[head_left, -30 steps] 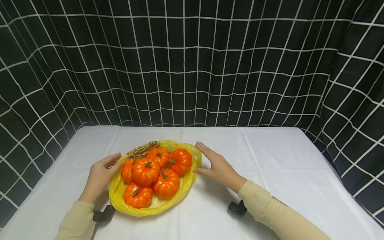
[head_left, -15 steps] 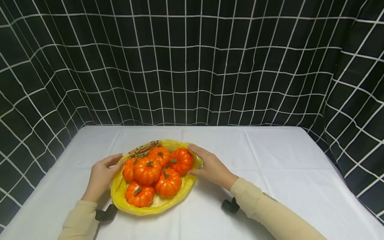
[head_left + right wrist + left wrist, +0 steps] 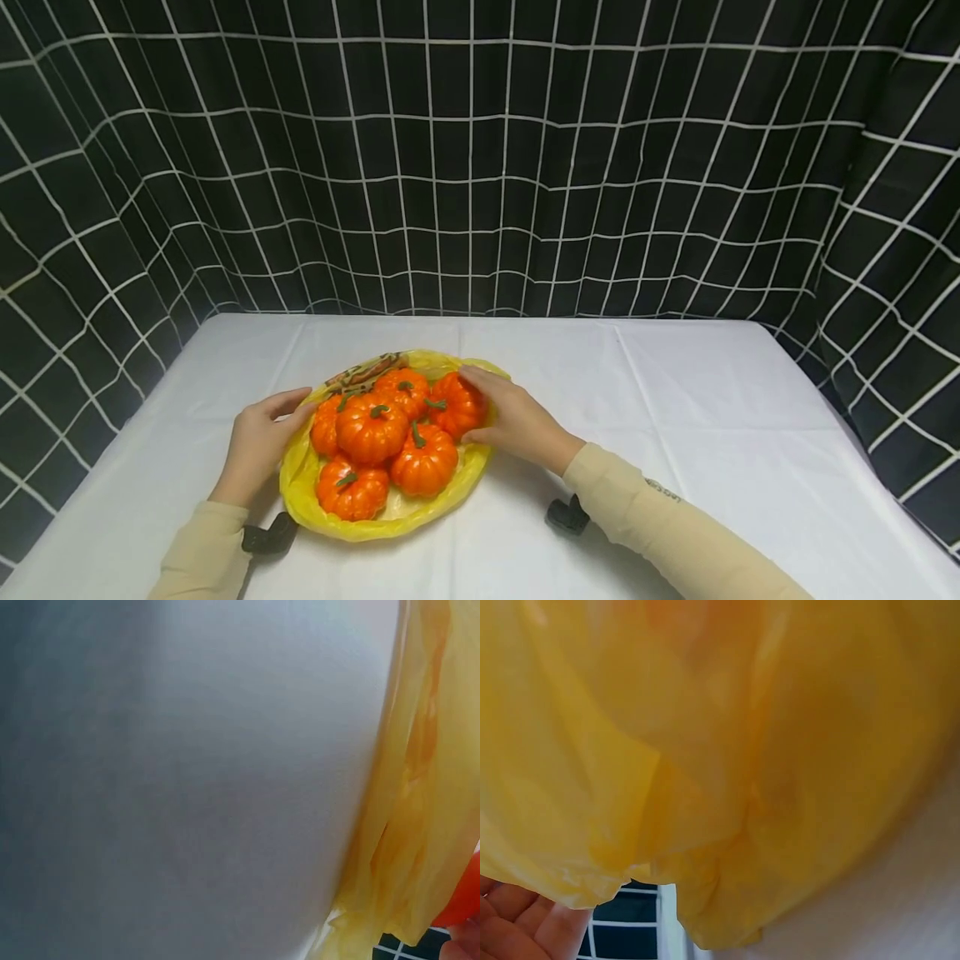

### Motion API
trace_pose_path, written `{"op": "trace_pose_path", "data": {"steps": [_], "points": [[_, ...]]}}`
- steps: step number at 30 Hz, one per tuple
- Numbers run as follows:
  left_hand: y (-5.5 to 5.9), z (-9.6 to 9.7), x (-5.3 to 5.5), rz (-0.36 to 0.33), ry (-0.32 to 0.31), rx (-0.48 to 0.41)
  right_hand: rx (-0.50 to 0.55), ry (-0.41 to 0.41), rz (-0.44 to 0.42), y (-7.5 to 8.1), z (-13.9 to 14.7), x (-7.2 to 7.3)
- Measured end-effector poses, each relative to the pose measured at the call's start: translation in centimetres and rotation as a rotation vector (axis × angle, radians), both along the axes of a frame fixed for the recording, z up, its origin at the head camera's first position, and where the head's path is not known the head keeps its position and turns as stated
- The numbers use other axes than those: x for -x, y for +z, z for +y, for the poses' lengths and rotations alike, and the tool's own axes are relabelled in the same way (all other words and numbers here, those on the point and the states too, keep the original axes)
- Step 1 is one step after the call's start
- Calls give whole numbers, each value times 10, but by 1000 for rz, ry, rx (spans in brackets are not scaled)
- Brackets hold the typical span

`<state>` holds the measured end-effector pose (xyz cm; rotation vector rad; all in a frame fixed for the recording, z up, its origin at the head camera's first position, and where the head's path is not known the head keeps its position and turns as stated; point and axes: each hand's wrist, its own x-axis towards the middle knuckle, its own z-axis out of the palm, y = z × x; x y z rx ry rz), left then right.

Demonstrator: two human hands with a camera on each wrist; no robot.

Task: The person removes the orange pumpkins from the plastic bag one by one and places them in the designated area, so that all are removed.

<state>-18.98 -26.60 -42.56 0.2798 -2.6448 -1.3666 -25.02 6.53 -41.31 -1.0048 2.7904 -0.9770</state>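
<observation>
On the counter (image 3: 712,375), left of centre, sits a yellow bag (image 3: 302,493) with its mouth spread wide, holding six green-stemmed orange pumpkins (image 3: 371,432). The left hand (image 3: 258,442) is at the bag's left edge, its thumb parted from its fingers; I cannot tell whether they pinch the bag. The right hand (image 3: 521,421) reaches over the opposite edge, thumb and fingers spread to either side of the rightmost pumpkin (image 3: 454,404); whether they grip it, I cannot tell. Beige sleeves (image 3: 675,533) cover both forearms, and a dark device (image 3: 567,517) sits by each wrist. Behind the counter hangs a black cloth (image 3: 489,150) with a white grid.
</observation>
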Motion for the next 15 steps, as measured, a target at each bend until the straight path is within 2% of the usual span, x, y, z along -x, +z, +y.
{"op": "trace_pose_path", "data": {"steps": [15], "points": [[0, 3, -1, 21, 28, 8, -30, -5, -25, 1, -9, 3]]}}
